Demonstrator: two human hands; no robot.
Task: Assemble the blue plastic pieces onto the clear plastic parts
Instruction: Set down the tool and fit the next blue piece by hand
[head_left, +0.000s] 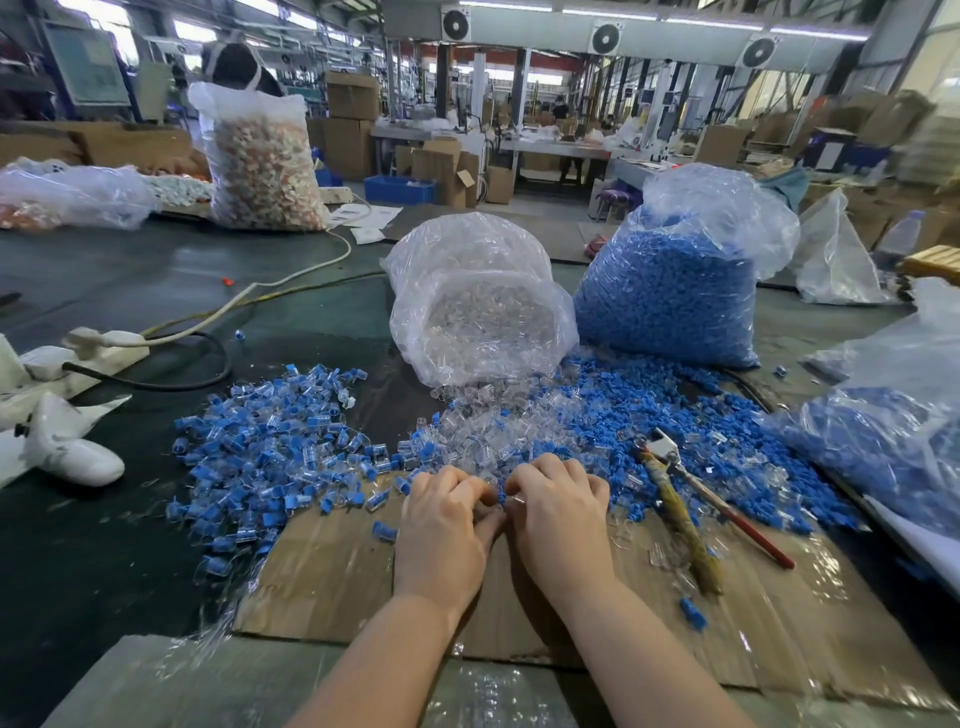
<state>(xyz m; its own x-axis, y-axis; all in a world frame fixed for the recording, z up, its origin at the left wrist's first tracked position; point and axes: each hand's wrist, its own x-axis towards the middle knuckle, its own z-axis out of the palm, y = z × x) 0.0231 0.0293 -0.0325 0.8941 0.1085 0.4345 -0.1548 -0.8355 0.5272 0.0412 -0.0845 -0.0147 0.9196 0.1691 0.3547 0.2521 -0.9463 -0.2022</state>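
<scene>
Left hand (447, 525): fingers curling together over the cardboard sheet (332, 582).
Right hand (563, 514): fingers pinching a blue plastic piece (502, 498) against the left hand.
Beyond: clear plastic parts (483, 436) lying heaped.

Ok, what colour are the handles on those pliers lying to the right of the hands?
One handle of the pliers is red, the other wrapped in yellowish tape; head view.

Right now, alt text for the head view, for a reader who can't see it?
Left hand and right hand meet over a cardboard sheet, pinching a small blue piece. Behind: loose blue and clear parts, a bag of clear parts, a bag of blue pieces.
</scene>
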